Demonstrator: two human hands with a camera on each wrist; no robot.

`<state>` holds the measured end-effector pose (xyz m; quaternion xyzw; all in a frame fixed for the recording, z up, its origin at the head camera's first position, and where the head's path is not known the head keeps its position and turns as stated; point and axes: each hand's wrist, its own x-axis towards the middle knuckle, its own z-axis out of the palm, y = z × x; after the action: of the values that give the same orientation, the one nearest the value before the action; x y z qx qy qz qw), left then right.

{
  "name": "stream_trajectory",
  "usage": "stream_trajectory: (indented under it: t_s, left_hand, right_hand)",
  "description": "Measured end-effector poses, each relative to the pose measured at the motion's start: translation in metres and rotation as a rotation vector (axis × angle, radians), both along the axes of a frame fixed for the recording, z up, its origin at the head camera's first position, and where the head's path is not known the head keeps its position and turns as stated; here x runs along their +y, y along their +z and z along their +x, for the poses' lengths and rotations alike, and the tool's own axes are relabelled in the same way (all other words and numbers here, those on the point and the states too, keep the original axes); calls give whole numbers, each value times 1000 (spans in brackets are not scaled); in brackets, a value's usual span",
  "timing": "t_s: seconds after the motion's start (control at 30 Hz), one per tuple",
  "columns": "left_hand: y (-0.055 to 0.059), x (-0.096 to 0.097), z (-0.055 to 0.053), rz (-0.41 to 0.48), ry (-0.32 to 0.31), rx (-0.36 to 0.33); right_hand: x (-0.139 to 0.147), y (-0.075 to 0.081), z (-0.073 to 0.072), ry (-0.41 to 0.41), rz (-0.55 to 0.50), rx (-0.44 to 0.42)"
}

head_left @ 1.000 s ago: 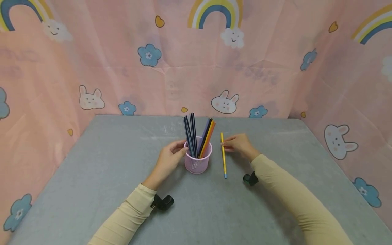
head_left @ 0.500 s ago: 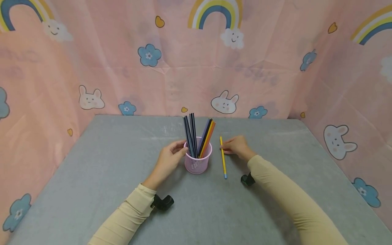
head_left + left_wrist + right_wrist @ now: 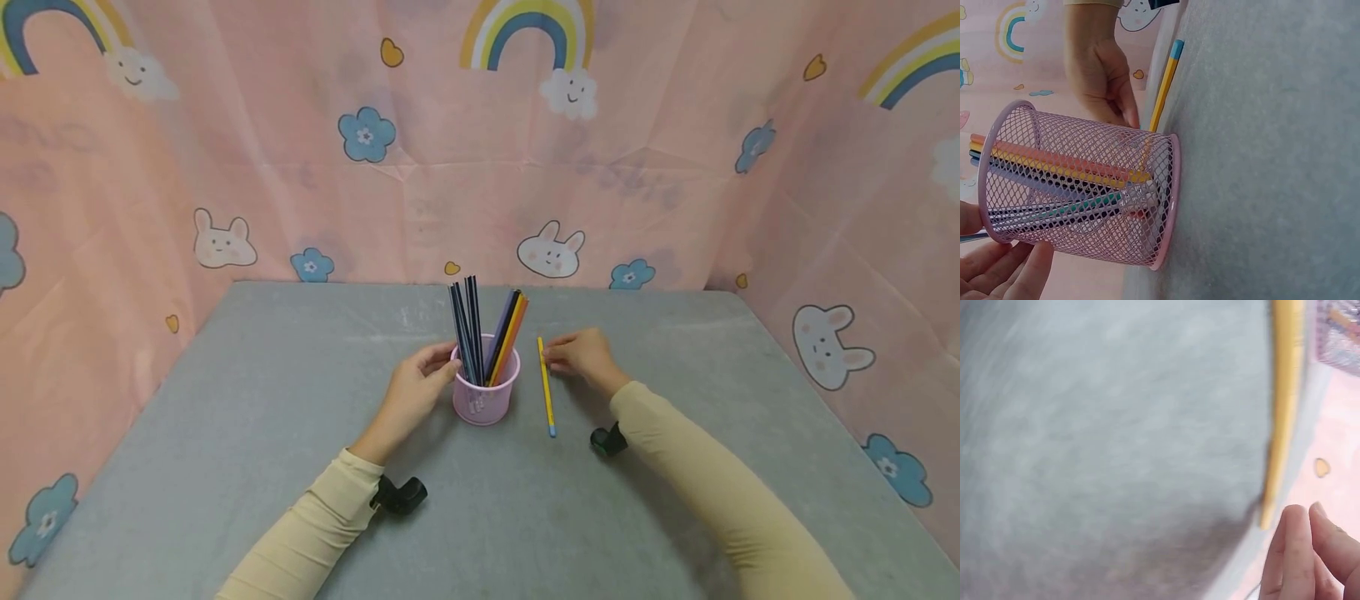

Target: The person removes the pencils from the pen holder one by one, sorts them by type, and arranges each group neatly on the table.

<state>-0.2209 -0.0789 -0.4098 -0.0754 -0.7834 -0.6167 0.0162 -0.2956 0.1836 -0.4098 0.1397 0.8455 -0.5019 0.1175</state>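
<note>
A pink mesh pencil cup (image 3: 482, 406) stands upright near the middle of the table, with several dark, purple, yellow and orange pencils (image 3: 507, 337) leaning inside it. My left hand (image 3: 412, 390) holds its rim from the left, thumb on the near side; in the left wrist view, fingers (image 3: 1032, 272) touch the mesh. Right of the cup, a yellow pencil (image 3: 547, 392) lies on the table, its blue end toward me. My right hand (image 3: 588, 358) is just beside the pencil's far end. In the right wrist view, its fairly straight fingers (image 3: 1297, 550) are apart from the pencil.
The grey table (image 3: 300, 467) reaches back to a pink patterned cloth (image 3: 442, 192), which also hangs at both sides. Small black wrist cameras are strapped to the left sleeve (image 3: 315, 525) and the right sleeve (image 3: 720, 475).
The yellow pencil's far end has come down and slightly toward me. My right hand has let go of it and drawn slightly away. My left hand stays on the cup.
</note>
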Motion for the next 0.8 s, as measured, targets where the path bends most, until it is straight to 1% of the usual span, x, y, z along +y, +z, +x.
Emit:
stream_trajectory:
  t_s: [0.2, 0.33, 0.43, 0.57, 0.73, 0.8]
  left_hand:
    - [0, 0, -1, 12, -5, 8]
    - [-1, 0, -1, 5, -2, 13]
    - [-1, 1, -1, 3, 3, -3]
    - [-1, 0, 0, -4, 5, -15]
    - [-2, 0, -1, 3, 4, -14]
    - [-2, 0, -1, 6, 0, -11]
  right_hand:
    - [-4, 14, 9, -8, -84, 70]
    - [-8, 23, 16, 17, -140, 108]
    - [-12, 31, 21, 30, -184, 137]
    - [-17, 40, 27, 33, -220, 150]
    - [-22, 47, 33, 53, -224, 163]
    - [-24, 49, 35, 65, -208, 167]
